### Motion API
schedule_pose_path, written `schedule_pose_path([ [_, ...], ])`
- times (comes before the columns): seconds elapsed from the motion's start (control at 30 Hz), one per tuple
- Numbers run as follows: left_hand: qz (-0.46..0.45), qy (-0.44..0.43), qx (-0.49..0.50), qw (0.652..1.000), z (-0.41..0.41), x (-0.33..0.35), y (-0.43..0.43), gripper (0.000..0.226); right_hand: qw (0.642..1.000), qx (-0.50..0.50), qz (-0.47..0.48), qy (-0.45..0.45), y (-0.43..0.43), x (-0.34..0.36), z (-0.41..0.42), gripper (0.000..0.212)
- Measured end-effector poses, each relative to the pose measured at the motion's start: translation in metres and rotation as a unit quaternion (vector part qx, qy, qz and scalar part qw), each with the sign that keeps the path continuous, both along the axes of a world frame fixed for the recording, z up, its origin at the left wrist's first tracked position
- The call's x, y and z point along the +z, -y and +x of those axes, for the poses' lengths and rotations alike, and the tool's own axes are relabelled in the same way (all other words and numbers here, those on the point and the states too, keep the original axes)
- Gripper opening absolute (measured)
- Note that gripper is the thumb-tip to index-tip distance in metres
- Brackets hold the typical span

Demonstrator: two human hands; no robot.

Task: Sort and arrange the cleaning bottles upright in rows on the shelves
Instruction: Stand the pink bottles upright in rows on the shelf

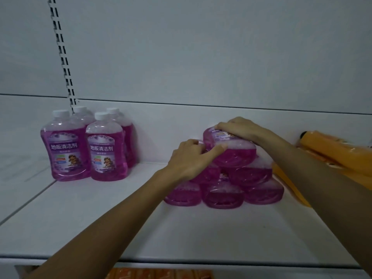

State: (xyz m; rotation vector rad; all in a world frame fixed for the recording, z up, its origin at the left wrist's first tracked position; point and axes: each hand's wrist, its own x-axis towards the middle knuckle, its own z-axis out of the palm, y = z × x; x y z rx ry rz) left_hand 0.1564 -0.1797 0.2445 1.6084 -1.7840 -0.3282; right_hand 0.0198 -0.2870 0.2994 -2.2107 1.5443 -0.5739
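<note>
Both hands are on the top bottle (234,153) of a pile of purple bottles (223,195) lying on their sides: the right hand (240,129) lies curled over its label, the left hand (188,158) presses its side with fingers bent. At nine o'clock, four upright purple bottles (86,146) stand in two rows on the white shelf (120,222). At three o'clock, orange packages (340,156) lie just beside the pile.
</note>
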Motion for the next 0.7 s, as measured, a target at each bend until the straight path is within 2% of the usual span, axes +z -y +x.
schedule_pose_path([
  [0.1, 0.021, -0.004, -0.008, 1.0, 0.0, 0.001, 0.001, 0.095, 0.999, 0.005, -0.001, 0.053, -0.001, -0.002, 0.002, 0.036],
  [0.17, 0.011, -0.037, -0.024, 0.999, 0.001, 0.0, -0.001, 0.087, 0.997, 0.004, -0.02, 0.081, -0.004, 0.002, 0.005, 0.036],
  [0.27, -0.044, -0.137, -0.046, 0.989, 0.001, -0.004, -0.01, 0.048, 0.988, 0.009, -0.09, 0.128, -0.013, 0.015, 0.014, 0.034],
  [0.33, -0.08, -0.209, -0.061, 0.973, 0.004, -0.004, -0.016, 0.029, 0.973, 0.018, -0.124, 0.192, -0.021, 0.025, 0.023, 0.037],
  [0.4, -0.095, -0.293, -0.092, 0.947, 0.01, 0.003, -0.022, 0.035, 0.953, 0.031, -0.128, 0.272, -0.029, 0.036, 0.035, 0.039],
  [0.5, -0.109, -0.407, -0.114, 0.9, 0.03, 0.015, -0.033, 0.064, 0.927, 0.083, -0.084, 0.355, -0.039, 0.045, 0.061, 0.052],
  [0.53, -0.116, -0.411, -0.11, 0.898, 0.038, 0.017, -0.038, 0.068, 0.92, 0.11, -0.055, 0.371, -0.043, 0.046, 0.069, 0.057],
  [0.6, -0.124, -0.372, -0.089, 0.916, 0.057, 0.015, -0.047, 0.068, 0.908, 0.177, 0.017, 0.378, -0.052, 0.046, 0.082, 0.062],
  [0.7, -0.101, -0.316, -0.078, 0.94, 0.089, -0.004, -0.061, 0.079, 0.919, 0.272, 0.058, 0.279, -0.062, 0.036, 0.097, 0.081],
])
